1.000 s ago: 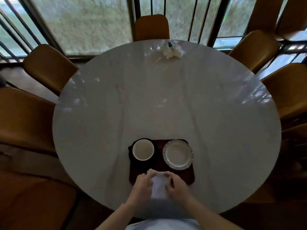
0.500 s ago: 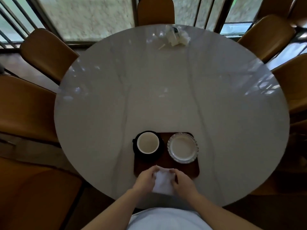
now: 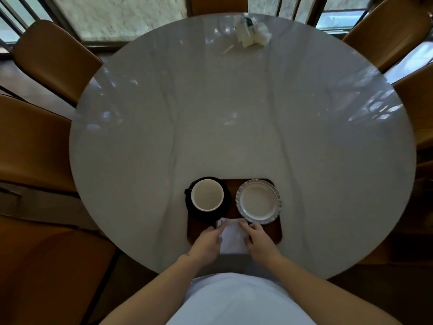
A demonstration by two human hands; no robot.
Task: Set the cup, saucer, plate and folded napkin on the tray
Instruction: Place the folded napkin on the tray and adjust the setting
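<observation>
A dark wooden tray (image 3: 273, 233) lies at the near edge of the round table. On its left part a cup (image 3: 207, 195), white inside, stands on a black saucer (image 3: 225, 207). A white scalloped plate (image 3: 258, 201) sits on the tray's right part. A white folded napkin (image 3: 233, 238) lies at the tray's front, between my hands. My left hand (image 3: 207, 242) holds its left edge and my right hand (image 3: 259, 240) holds its right edge, fingertips pinching the far corners.
The round marble table (image 3: 234, 113) is ringed by several tan chairs (image 3: 56, 55). Crumpled white tissues (image 3: 251, 35) and a small stick (image 3: 228, 49) lie at the table's far edge. Windows run behind.
My view has tilted and the tray sits slightly higher in it. Both hands stay on the napkin, which has moved a little further onto the tray toward the cup and plate.
</observation>
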